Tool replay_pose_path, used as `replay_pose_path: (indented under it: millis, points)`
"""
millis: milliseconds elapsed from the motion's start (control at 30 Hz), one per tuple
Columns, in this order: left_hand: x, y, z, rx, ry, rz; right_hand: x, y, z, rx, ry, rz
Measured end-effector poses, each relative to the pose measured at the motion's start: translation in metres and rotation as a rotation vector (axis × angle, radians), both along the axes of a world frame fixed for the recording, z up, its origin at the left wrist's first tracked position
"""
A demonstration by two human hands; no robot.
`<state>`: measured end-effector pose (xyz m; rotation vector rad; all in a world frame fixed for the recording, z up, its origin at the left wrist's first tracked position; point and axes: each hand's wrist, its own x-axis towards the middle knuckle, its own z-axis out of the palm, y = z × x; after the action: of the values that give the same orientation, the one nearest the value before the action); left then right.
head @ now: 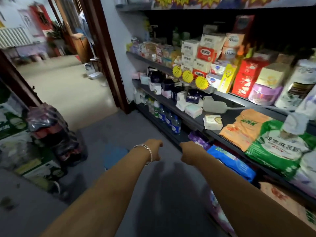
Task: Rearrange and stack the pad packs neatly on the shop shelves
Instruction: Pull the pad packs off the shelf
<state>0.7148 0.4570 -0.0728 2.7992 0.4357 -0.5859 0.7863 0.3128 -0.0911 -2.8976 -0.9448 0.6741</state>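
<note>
Both my arms reach forward over the grey floor in front of the shelves. My left hand, with a thin bracelet at the wrist, droops downward and holds nothing that I can see. My right hand droops the same way, just left of a purple pad pack and a blue pad pack on the low shelf. The fingers of both hands are mostly hidden behind the hands. Small white, pink and dark pad packs lie scattered on the middle shelf. A white pack sits at its front edge.
An orange bag and a green bag lie on the middle shelf, with a fly swatter behind them. Water bottles stand on the bottom shelf. Shrink-wrapped drink packs and cartons stand at the left, beside an open doorway.
</note>
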Motion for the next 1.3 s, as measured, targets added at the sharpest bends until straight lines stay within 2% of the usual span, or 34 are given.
replay_pose_path:
  millis: [167, 367, 533, 733, 933, 1067, 1200, 1300]
  points:
    - [0.096, 0.081, -0.001, 0.020, 0.034, -0.057, 0.081, 0.067, 0.008, -0.002, 0.037, -0.050]
    - [0.213, 0.169, -0.008, 0.002, -0.008, -0.054, 0.204, 0.155, -0.003, 0.023, 0.031, -0.059]
    - [0.302, 0.242, -0.006, -0.025, -0.039, -0.043, 0.300, 0.234, -0.008, 0.006, 0.039, -0.002]
    - [0.390, 0.339, -0.016, -0.004, 0.007, -0.078, 0.382, 0.329, -0.014, 0.004, 0.068, -0.022]
    - [0.479, 0.430, -0.032, -0.055, -0.029, -0.108, 0.460, 0.410, -0.037, -0.018, 0.081, -0.112]
    - [0.542, 0.469, -0.045, -0.080, 0.018, -0.141, 0.501, 0.446, -0.048, -0.029, 0.149, -0.168]
    - [0.616, 0.492, -0.057, -0.109, 0.023, -0.211, 0.558, 0.471, -0.062, 0.004, 0.135, -0.289]
    - [0.663, 0.511, -0.074, -0.065, 0.058, -0.271, 0.605, 0.492, -0.073, -0.019, 0.162, -0.304]
